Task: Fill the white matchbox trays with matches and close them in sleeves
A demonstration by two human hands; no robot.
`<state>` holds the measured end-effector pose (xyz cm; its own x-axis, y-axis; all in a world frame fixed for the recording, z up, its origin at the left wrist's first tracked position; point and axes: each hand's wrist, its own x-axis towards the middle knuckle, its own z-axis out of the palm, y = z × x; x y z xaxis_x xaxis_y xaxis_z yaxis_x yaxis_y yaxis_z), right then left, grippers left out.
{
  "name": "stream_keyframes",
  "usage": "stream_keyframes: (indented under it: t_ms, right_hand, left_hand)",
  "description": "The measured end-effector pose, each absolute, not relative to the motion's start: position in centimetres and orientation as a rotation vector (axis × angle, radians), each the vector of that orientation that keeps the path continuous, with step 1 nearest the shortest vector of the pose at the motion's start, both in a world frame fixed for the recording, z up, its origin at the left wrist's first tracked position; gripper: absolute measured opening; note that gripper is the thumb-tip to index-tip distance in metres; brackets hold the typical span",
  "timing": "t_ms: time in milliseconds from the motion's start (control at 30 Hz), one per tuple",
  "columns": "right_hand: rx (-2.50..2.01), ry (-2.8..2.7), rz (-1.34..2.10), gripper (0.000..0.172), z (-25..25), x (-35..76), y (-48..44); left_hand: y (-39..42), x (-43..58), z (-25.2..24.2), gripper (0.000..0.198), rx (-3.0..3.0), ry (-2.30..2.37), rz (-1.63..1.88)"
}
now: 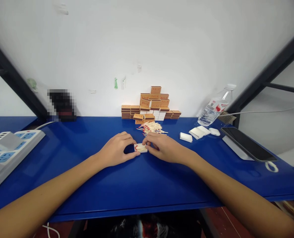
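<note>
Arranging matches in a small tray, set on the desk directly in front of the person, just short of the loose pile. The red heads visible inside lie mainly toward the tray's left end. Good practice, as judged from this view, is to press the tray lightly at its walls, since thin card would probably bow under a firm squeeze; to lay each stick lengthwise, heads all to one side; and to tap stray ends level with a fingertip rather than push from above, which could snap a stick or tip the tray. Working in small lots would likely prevent crossed sticks.

The left hand is half open, thumb at the near side and forefinger at the far side, grasping the tray's left end between them. The right hand is more curled, its thumb and fingertips gathered at the right end; whether they pinch a match or only the tray's edge cannot be told. Behind the pile, boxes stand stacked by the wall.
</note>
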<state>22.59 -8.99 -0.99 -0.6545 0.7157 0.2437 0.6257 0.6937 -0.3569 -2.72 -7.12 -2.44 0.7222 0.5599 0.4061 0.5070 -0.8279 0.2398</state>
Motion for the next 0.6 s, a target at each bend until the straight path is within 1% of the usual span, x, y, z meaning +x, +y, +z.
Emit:
stream_keyframes:
  t_ms: [67, 200, 367, 600]
  right_hand:
    - [-1.043, -2.555, 0.35, 0.009, -1.15, 22.39, -9.02]
    - [-1.07, -2.572, 0.344, 0.015, -1.39, 22.21, -8.86]
    - [-1.09, -2.559, 0.372, 0.011, -1.38, 22.12, -8.82]
    - [-1.076, -2.564, 0.335, 0.012, -0.86, 22.22, -9.22]
  left_hand:
    - [-7.15, -2.67, -2.4, 0.029, 2.809, 0.855, 0.728]
    - [-7.24, -2.62, -2.36, 0.029, 2.81, 0.854, 0.727]
    - [-7.24, -2.6, -2.29, 0.028, 2.812, 0.836, 0.717]
    - [-7.41, -2.5, -2.22, 0.027, 2.813, 0.816, 0.743]
